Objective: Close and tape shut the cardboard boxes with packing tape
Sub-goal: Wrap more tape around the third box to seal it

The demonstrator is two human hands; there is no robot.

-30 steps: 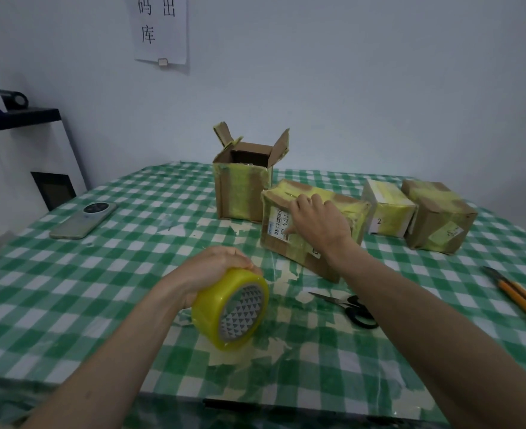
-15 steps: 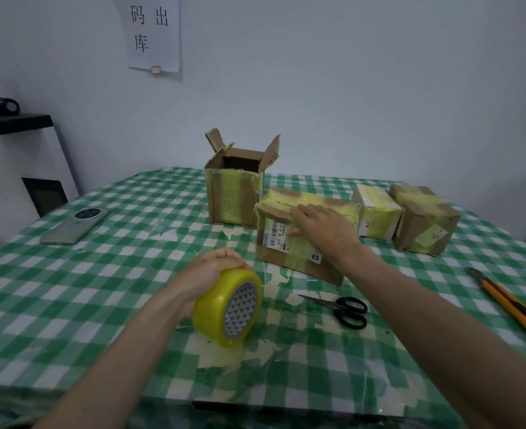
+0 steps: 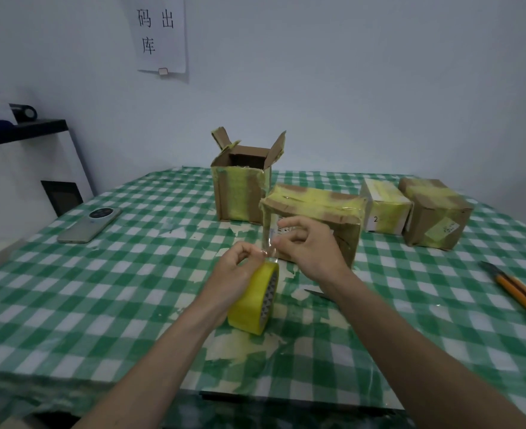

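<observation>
Peeling a fresh strip off the tape roll (image 3: pixel 253 297) looks like the step right now. The roll sits at centre frame, a bit below the middle, with the left hand (image 3: pixel 236 275) wrapped round its top. The right hand (image 3: pixel 305 246) is just above and right of it, pinching what looks like a clear strip rising from the roll, though the strip is hard to make out. Directly behind the hands is the closed box (image 3: pixel 313 216), already heavily taped. Next move, I'd guess: pull the strip longer without letting it fold onto itself, then lay it over a seam. The open box (image 3: pixel 241 187), upper centre, still needs its flaps shut. Scissors (image 3: pixel 317 294) peek out just below the right wrist.
</observation>
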